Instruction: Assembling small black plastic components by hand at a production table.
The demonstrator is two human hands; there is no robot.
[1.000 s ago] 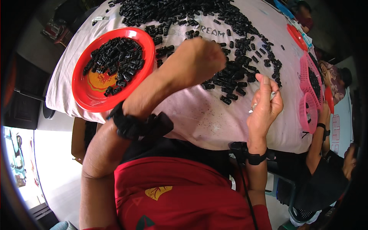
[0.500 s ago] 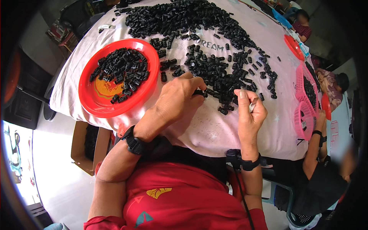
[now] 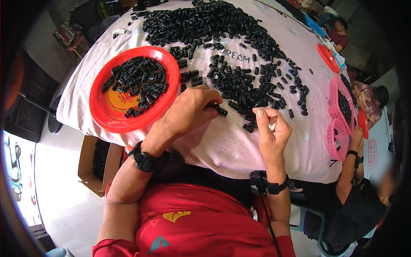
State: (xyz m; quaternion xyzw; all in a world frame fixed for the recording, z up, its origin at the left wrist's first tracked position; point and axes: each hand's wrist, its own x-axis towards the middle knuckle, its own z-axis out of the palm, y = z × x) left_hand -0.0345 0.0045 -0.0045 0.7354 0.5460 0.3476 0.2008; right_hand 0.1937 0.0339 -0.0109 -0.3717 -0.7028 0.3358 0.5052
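Both hands work at the pile's near edge: my left hand (image 3: 190,111) pinches a small black plastic piece (image 3: 220,111) on the cloth-covered surface (image 3: 214,145), my right hand (image 3: 269,128) is curled around a small pale part (image 3: 272,126). Beside my left wrist, the red plate (image 3: 109,115) holds a heap of black pieces; pink baskets (image 3: 336,137) sit far right.

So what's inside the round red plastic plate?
The round red plastic plate holds a heap of small black plastic parts. A yellow-orange patch shows at its centre; the rest of its floor beneath the heap is covered.

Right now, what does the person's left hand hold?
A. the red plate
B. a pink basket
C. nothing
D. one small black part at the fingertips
D: the left hand pinches a small black part over the pink cloth, beside the red plate.
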